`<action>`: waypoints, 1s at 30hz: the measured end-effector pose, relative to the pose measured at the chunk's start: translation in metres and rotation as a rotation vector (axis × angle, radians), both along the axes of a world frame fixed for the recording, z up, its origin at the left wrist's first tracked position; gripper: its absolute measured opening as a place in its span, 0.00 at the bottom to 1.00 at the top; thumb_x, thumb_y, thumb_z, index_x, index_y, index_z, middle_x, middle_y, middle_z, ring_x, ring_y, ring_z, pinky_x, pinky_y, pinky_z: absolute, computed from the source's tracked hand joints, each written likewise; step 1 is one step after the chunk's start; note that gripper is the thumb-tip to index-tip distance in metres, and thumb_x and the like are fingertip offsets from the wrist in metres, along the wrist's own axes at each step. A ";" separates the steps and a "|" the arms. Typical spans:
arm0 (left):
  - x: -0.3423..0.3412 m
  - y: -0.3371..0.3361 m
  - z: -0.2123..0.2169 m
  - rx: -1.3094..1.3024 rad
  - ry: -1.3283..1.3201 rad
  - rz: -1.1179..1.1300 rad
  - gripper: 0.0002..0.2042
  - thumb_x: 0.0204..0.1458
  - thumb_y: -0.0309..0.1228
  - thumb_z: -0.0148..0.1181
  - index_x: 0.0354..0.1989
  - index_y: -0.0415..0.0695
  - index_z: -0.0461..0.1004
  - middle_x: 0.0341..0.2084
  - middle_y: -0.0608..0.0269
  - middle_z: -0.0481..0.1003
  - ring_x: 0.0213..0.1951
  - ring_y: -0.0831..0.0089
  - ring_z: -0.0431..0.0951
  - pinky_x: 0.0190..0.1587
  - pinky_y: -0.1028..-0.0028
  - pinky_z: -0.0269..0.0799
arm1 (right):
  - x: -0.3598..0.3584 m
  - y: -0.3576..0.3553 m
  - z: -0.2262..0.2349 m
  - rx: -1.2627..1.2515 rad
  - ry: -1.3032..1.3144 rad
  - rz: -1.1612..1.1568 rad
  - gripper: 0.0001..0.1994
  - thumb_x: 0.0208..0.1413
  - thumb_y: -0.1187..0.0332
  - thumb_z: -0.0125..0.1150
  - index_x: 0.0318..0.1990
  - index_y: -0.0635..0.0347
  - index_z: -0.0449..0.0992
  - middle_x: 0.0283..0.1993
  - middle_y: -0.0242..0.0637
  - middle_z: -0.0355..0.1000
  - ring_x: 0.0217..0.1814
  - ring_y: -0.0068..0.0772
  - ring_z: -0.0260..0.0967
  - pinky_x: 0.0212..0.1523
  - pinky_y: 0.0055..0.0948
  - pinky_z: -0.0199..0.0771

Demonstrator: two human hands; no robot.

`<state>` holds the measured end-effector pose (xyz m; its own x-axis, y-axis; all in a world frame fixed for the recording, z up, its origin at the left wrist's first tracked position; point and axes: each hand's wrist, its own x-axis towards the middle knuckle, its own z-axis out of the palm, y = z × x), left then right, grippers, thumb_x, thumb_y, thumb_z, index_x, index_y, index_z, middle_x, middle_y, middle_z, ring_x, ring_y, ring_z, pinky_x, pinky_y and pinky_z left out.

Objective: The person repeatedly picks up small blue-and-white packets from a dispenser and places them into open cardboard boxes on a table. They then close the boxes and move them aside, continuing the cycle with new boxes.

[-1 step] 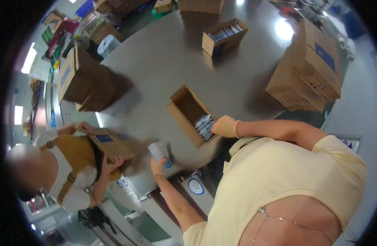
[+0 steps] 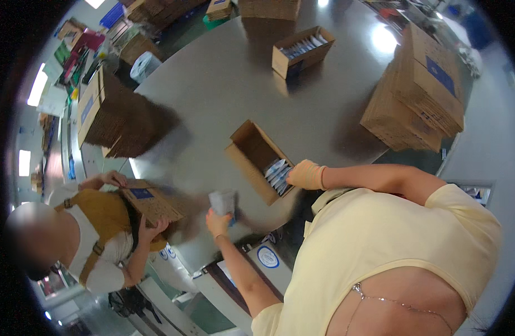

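Observation:
My left hand (image 2: 217,223) is closed round a flat white packet (image 2: 223,200) with a blue lower part, held over the near edge of the metal table. An open cardboard box (image 2: 242,171) lies aslant in front of me. Several white-and-blue packets (image 2: 277,175) stand in a row at its near end, and its far end shows bare cardboard. At the box's right wall is my right hand (image 2: 307,175), in a light beige glove. Its curled fingers are against the packets, with the tips partly hidden.
A second open box (image 2: 302,55) of packets stands farther back. Stacks of flattened cartons rise at the right (image 2: 417,89) and left (image 2: 120,115) of the round-edged metal table (image 2: 196,101). At the left a co-worker (image 2: 109,224) holds a brown carton (image 2: 151,200).
My left hand and its packet have shifted slightly to the right and turned a little. My right hand stays at the packets in the box. The whole view has moved slightly.

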<state>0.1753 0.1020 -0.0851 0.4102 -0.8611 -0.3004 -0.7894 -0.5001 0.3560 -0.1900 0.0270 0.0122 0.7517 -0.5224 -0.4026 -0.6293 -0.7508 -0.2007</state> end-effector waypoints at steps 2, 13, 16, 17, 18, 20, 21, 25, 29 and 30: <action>-0.095 -0.049 0.047 -0.103 -0.337 -0.408 0.18 0.35 0.35 0.71 0.35 0.44 0.75 0.31 0.57 0.75 0.38 0.61 0.77 0.42 0.61 0.71 | -0.011 0.002 -0.001 0.011 0.011 -0.063 0.06 0.48 0.72 0.58 0.34 0.56 0.78 0.37 0.40 0.76 0.40 0.44 0.76 0.33 0.42 0.77; -0.100 -0.091 0.098 -0.745 0.732 0.120 0.21 0.42 0.28 0.69 0.45 0.35 0.73 0.38 0.55 0.77 0.37 0.62 0.78 0.43 0.66 0.75 | 0.004 0.003 -0.009 0.074 0.032 -0.016 0.08 0.49 0.69 0.57 0.38 0.54 0.76 0.40 0.38 0.75 0.42 0.44 0.76 0.35 0.40 0.76; -0.118 -0.107 0.106 -0.569 1.495 0.066 0.22 0.42 0.26 0.69 0.48 0.38 0.72 0.48 0.51 0.71 0.46 0.64 0.74 0.48 0.67 0.73 | 0.001 0.005 -0.013 0.065 -0.014 0.002 0.08 0.48 0.69 0.58 0.37 0.54 0.76 0.39 0.37 0.76 0.42 0.43 0.76 0.34 0.40 0.76; -0.130 -0.106 0.100 -0.577 1.397 -0.009 0.23 0.42 0.26 0.70 0.49 0.40 0.71 0.52 0.50 0.67 0.50 0.64 0.71 0.50 0.66 0.71 | 0.001 0.003 -0.011 0.055 -0.045 0.019 0.08 0.48 0.69 0.58 0.37 0.54 0.76 0.39 0.36 0.76 0.41 0.42 0.76 0.34 0.40 0.76; -0.142 -0.109 0.094 -0.592 1.295 -0.088 0.24 0.41 0.26 0.70 0.50 0.41 0.71 0.57 0.49 0.63 0.53 0.64 0.68 0.52 0.65 0.69 | 0.002 0.001 -0.008 0.047 -0.038 0.039 0.08 0.48 0.69 0.58 0.37 0.54 0.76 0.38 0.36 0.76 0.41 0.42 0.76 0.33 0.40 0.76; -0.153 -0.103 0.031 -0.773 0.493 -0.295 0.27 0.39 0.27 0.72 0.51 0.45 0.71 0.65 0.51 0.51 0.61 0.63 0.59 0.56 0.58 0.64 | 0.008 0.001 -0.001 0.039 -0.016 0.089 0.08 0.47 0.69 0.58 0.37 0.54 0.76 0.37 0.36 0.76 0.40 0.41 0.76 0.32 0.40 0.76; -0.173 -0.103 0.044 -0.412 0.233 -0.291 0.29 0.37 0.32 0.73 0.52 0.48 0.70 0.66 0.54 0.48 0.65 0.59 0.51 0.60 0.51 0.54 | 0.003 -0.001 -0.005 0.030 -0.042 0.061 0.09 0.47 0.69 0.59 0.37 0.54 0.75 0.36 0.35 0.76 0.39 0.41 0.76 0.32 0.41 0.76; -0.203 -0.111 0.103 -0.126 -0.112 -0.361 0.34 0.33 0.41 0.74 0.53 0.53 0.68 0.68 0.59 0.42 0.68 0.49 0.41 0.61 0.42 0.43 | -0.002 -0.003 -0.004 0.069 0.005 0.045 0.10 0.47 0.69 0.58 0.38 0.53 0.76 0.35 0.35 0.77 0.38 0.42 0.77 0.32 0.41 0.76; -0.206 -0.139 0.090 -0.531 -0.221 -0.634 0.26 0.43 0.38 0.64 0.53 0.47 0.68 0.61 0.56 0.60 0.64 0.57 0.54 0.64 0.52 0.45 | -0.001 -0.001 -0.016 0.063 0.013 0.013 0.11 0.48 0.70 0.57 0.41 0.52 0.76 0.36 0.35 0.77 0.38 0.43 0.77 0.32 0.42 0.76; -0.210 -0.151 0.088 -0.554 -0.304 -0.692 0.25 0.45 0.37 0.62 0.53 0.46 0.67 0.58 0.55 0.64 0.63 0.59 0.57 0.65 0.55 0.46 | 0.003 0.000 -0.022 0.062 -0.010 0.016 0.11 0.48 0.70 0.57 0.41 0.52 0.77 0.36 0.35 0.77 0.38 0.44 0.77 0.32 0.42 0.76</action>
<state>-0.0343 -0.0494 0.0034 -0.2531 -0.9314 0.2615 -0.9465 0.2943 0.1325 -0.1868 0.0268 -0.0101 0.7637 -0.4848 -0.4264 -0.6153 -0.7464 -0.2534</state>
